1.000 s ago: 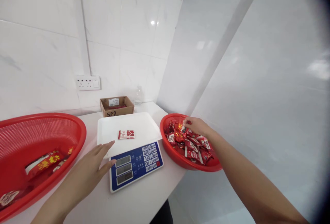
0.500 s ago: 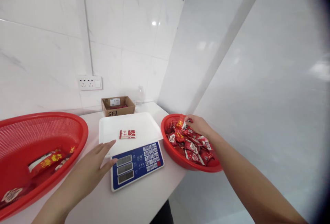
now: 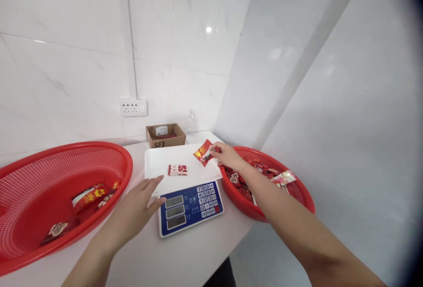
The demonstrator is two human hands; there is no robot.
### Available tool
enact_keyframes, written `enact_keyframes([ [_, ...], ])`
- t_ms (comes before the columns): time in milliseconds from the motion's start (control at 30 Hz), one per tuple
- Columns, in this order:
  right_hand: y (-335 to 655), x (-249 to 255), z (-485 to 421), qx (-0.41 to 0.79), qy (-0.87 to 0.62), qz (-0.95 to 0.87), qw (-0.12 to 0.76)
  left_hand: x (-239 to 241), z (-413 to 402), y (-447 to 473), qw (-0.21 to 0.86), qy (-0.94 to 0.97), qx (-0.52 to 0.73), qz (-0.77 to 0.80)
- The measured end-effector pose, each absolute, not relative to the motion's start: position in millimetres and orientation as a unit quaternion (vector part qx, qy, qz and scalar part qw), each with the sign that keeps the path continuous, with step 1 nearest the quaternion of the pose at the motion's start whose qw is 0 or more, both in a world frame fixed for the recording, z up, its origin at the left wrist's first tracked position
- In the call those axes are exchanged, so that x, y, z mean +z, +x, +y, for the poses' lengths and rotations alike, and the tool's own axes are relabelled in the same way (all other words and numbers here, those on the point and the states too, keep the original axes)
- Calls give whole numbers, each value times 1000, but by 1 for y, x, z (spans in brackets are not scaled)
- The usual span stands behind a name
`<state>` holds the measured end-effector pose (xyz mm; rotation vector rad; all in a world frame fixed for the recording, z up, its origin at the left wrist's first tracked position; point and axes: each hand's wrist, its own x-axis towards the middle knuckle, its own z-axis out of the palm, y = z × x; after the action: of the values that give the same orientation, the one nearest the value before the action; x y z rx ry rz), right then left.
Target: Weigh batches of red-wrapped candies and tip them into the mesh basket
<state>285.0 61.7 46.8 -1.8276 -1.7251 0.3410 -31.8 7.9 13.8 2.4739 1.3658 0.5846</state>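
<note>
A red packet with gold print (image 3: pixel 202 151) is pinched in my right hand (image 3: pixel 226 156), above the right side of the scale's white pan (image 3: pixel 194 173). On the pan lies a small white-and-red packet (image 3: pixel 177 170). My left hand (image 3: pixel 142 205) hovers by the pan's left front corner, fingers spread, holding nothing. The scale's blue panel (image 3: pixel 191 207) faces me, with keys and three displays. To the right stands a red basket (image 3: pixel 306 196) of red packets, partly hidden by my right forearm.
A larger red basket (image 3: pixel 124 163) with several packets in it stands on the left. Behind the scale is a small cardboard box (image 3: pixel 170 139). A wall socket (image 3: pixel 134 108) is above the white table (image 3: pixel 140 260), and a grey panel closes off the right side.
My right hand has lifted a red packet out of the right basket and carried it left over the pan. My left hand stays near the scale. The view has shifted slightly left.
</note>
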Motion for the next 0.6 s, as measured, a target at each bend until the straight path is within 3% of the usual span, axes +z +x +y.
enact_keyframes([
  [367, 290, 50, 55, 55, -693, -662, 278, 15, 9, -31, 128, 845, 193, 482],
  [600, 344, 66, 24, 2, -766, -627, 142, 8, 13, -33, 112, 845, 207, 480],
])
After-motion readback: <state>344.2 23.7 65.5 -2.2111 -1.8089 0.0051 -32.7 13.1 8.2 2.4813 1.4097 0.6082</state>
